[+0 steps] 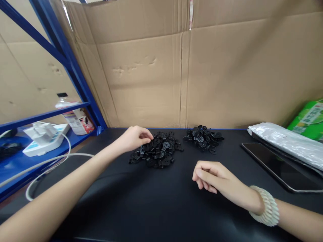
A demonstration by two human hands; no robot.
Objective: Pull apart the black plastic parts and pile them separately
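Observation:
My left hand (135,138) reaches to the upper left edge of a heap of small black plastic parts (158,151). Its thumb and fingertips nearly meet there in a pinch; whatever lies between them is hidden. Several parts in this heap have round, perforated discs and short tabs. My right hand (210,174), with a pale beaded bracelet (266,205) at the wrist, hovers above the black tabletop (161,205). Its fingers are curled in and the thumb presses beside the index finger, so any contents are out of sight. Beyond it sits a smaller heap of round black parts (203,137).
A phone (280,166) and a silvery plastic bag (287,141) lie at right, near a green package (308,119). On the left, a blue rack (73,74) holds a power strip (46,139) and a bottle (75,116); white cables (68,155) cross the table's edge. Cardboard (141,84) stands behind.

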